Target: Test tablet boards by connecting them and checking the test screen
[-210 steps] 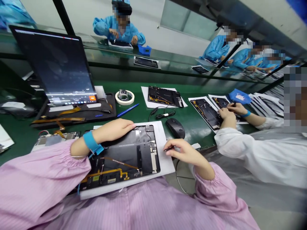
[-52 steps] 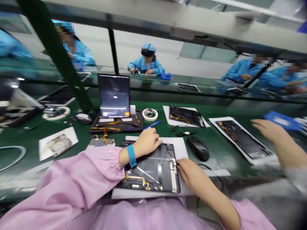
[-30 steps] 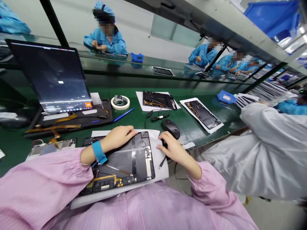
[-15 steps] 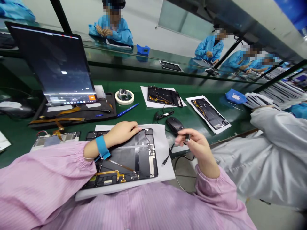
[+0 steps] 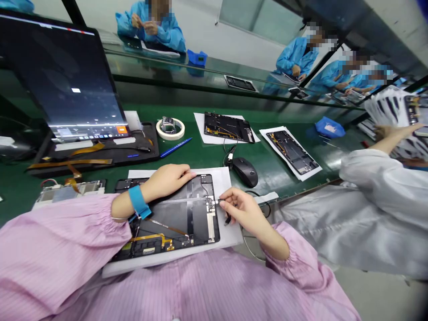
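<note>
Head view | opened device lying on a white sheet on the desk, long axis running left to right | left hand resting flat, unclenched, over its far edge | right hand pinching a dark plug at its nearer, right-hand short edge; contact staying unclear

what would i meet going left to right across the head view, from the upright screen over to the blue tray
Upright screen, left hand, right hand, the open device beyond it, blue tray.
</note>
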{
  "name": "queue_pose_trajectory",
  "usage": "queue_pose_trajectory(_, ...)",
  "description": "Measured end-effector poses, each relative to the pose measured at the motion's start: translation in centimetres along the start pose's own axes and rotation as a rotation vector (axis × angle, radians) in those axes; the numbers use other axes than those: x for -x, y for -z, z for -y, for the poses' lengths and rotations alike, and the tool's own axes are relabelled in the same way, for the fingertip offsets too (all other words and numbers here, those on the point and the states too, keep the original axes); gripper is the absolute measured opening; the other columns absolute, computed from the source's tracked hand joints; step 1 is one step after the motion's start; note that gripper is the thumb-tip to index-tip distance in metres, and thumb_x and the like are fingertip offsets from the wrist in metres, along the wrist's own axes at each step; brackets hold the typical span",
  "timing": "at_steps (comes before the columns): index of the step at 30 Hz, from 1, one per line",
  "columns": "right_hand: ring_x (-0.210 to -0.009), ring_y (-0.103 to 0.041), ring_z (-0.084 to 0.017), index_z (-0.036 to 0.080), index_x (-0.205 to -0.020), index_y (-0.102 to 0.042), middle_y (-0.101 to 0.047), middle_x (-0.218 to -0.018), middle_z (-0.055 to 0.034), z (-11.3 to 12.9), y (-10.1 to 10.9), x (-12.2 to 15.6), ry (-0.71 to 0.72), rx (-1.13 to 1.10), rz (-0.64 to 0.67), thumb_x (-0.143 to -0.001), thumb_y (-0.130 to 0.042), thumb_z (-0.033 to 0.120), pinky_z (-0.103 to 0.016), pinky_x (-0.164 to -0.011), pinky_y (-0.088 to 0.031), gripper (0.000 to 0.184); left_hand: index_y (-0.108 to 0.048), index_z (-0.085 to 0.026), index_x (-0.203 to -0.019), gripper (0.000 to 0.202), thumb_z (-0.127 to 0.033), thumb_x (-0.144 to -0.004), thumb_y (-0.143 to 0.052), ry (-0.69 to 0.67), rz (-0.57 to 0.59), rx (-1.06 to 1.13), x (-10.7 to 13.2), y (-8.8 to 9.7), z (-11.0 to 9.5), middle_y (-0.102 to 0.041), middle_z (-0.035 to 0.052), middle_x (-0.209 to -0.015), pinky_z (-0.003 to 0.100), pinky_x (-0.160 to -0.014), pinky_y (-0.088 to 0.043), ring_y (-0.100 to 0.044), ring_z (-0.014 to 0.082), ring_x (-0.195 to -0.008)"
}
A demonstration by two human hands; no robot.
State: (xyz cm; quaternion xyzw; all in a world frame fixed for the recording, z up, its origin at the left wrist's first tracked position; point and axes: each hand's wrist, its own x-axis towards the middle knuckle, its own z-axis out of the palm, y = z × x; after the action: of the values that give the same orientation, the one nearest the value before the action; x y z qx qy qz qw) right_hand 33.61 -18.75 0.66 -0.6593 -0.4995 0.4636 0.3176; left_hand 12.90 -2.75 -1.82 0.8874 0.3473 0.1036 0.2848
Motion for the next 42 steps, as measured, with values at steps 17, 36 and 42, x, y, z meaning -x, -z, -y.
queue_pose_trajectory(17, -0.089, -0.06, -0.028, 0.006, -0.13, -0.041, -0.063, -0.102, -0.0193, 0.8, -3.3, 1.4, 0.354, 0.918, -0.171, -0.092, -0.035, 0.024, -0.043, -0.075, -0.051, 0.042, -0.05, -0.022, -0.07, 0.04, -0.052, -0.093, -0.036, 0.021, -0.014, 0.033, 0.0, 0.1, -0.2, -0.06, 0.0019, -0.069, 0.029, -0.058, -0.031, -0.056, 0.0216, -0.068)
queue_pose_trajectory(36, -0.121, -0.046, -0.039, 0.008, -0.124, -0.052, -0.04, -0.137, -0.0235, -5.7, 9.5, -7.7, 0.483, 1.068, -0.733, -0.087, -0.036, 0.05, -0.053, -0.099, -0.042, 0.058, -0.058, -0.022, -0.075, 0.039, -0.052, -0.095, -0.044, -0.015, -0.073, -0.085, -0.7, 0.1, -0.3, -0.069, 0.002, -0.08, 0.03, -0.056, -0.034, -0.064, 0.0214, -0.075)
queue_pose_trajectory(42, -0.116, -0.052, -0.033, 0.016, -0.118, -0.054, -0.05, -0.13, -0.0154, -6.6, 10.3, -8.4, 0.489, 1.062, -0.661, -0.083, -0.039, 0.046, -0.049, -0.1, -0.043, 0.048, -0.057, -0.021, -0.074, 0.037, -0.05, -0.094, -0.046, -0.002, -0.067, -0.071, -0.8, 0.2, -0.4, -0.069, 0.0022, -0.079, 0.029, -0.056, -0.033, -0.063, 0.0211, -0.074)
